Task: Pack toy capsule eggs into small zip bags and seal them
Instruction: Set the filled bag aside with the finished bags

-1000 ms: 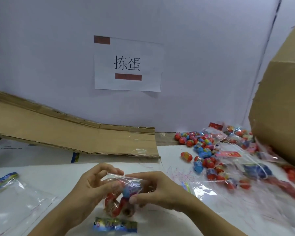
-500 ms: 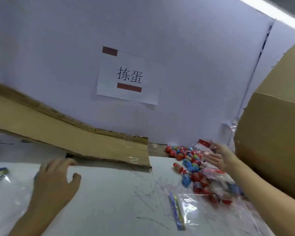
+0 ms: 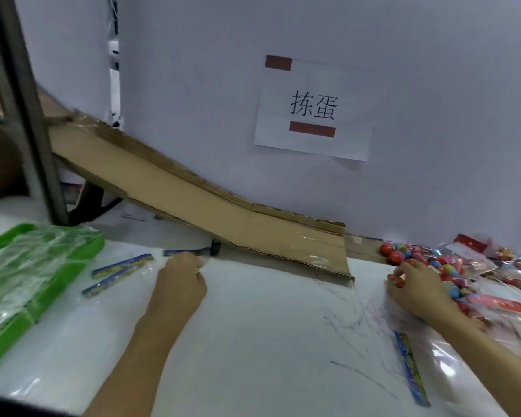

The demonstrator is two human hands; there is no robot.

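A pile of red and blue capsule eggs (image 3: pixel 418 257) lies at the right, by the wall. My right hand (image 3: pixel 415 291) rests at the pile's near edge, its fingers curled round a red egg (image 3: pixel 396 279). Several empty clear zip bags with blue header strips (image 3: pixel 122 264) lie on the white table at the left. My left hand (image 3: pixel 181 281) reaches to them and pinches the edge of one zip bag (image 3: pixel 182 253). One more empty zip bag (image 3: pixel 411 368) lies near my right forearm.
A green tray (image 3: pixel 94 242) lined with clear plastic stands at the far left. A cardboard ramp (image 3: pixel 223 212) slopes down along the wall to the table. Filled packs (image 3: pixel 494 296) are heaped at the right edge. A dark metal post (image 3: pixel 27 130) rises at the left.
A second ago both hands held a filled bag of eggs. It has left my hands. My left hand has reached the empty bags, my right hand the egg pile; the view swung left.
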